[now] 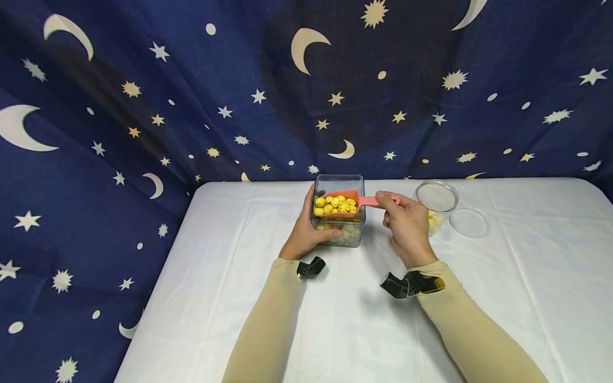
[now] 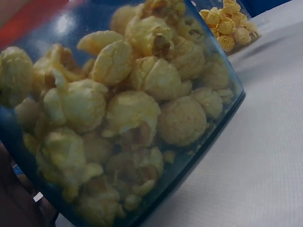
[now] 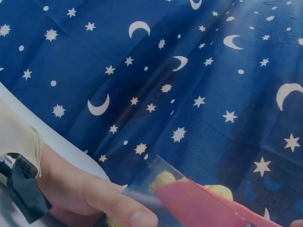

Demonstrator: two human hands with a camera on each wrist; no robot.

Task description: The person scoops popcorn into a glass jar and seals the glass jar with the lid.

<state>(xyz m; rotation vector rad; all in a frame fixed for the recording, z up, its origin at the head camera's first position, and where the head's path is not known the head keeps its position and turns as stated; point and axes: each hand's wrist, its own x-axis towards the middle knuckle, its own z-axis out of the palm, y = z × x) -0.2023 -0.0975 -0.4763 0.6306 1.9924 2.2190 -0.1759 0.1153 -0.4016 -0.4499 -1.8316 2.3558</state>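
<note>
My left hand (image 1: 305, 232) grips a clear square container (image 1: 339, 181) from its left side, thumb across the front wall. Popcorn (image 2: 135, 111) fills its lower part, seen through the wall in the left wrist view. My right hand (image 1: 408, 226) pinches the handle of a pink scoop (image 1: 367, 201). The scoop, heaped with yellow popcorn (image 1: 336, 204), lies level over the container's mouth. In the right wrist view the scoop's pink underside (image 3: 196, 203) shows beside the left thumb (image 3: 137, 218); the right hand is mostly out of that view.
Just right of my right hand stands a round clear jar (image 1: 437, 196) with some popcorn low inside. A clear ring-like lid (image 1: 469, 222) lies beside it on the white tablecloth (image 1: 354, 319). A dark blue curtain (image 1: 268, 80) with moons and stars hangs behind the table.
</note>
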